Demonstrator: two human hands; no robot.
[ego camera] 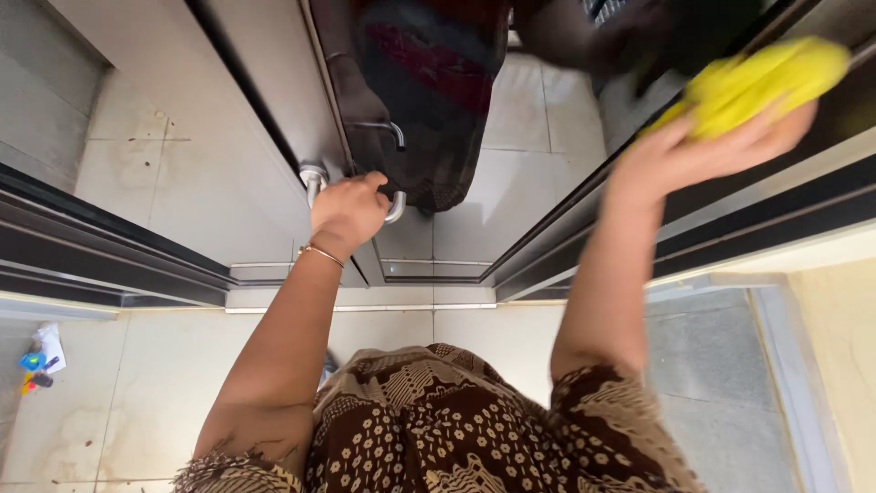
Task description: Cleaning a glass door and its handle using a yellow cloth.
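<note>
My left hand (349, 212) is closed around a curved silver door handle (313, 181) on a glass door, with a thin gold bangle at the wrist. My right hand (707, 151) is raised to the upper right and presses a yellow cloth (762, 80) flat against the dark glass panel (693, 36). The glass shows a dim reflection of my arms and clothing. My brown patterned garment fills the bottom of the view.
A dark metal door frame (109, 246) runs along the left and right. Pale floor tiles (146, 383) lie below, with small colourful objects (36, 365) at the far left edge. A grey sill (730, 383) lies at the right.
</note>
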